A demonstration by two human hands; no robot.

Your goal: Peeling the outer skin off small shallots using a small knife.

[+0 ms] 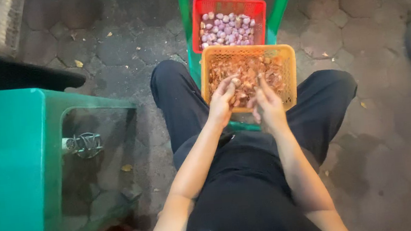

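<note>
Here, left hand (pixel 222 100) pinches a shallot (pixel 235 82) over the orange basket (pixel 287 52); right hand (pixel 268 105) fingers spread, red basket (pixel 227 3) beyond.

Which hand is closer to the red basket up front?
Left, slightly. The left hand reaches further into the orange basket, just below the red basket; the right hand sits lower, nearer the body.

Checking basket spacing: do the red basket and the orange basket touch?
Cannot tell. In the head view the orange basket overlaps the red basket's near edge, hiding any contact or gap.
</note>
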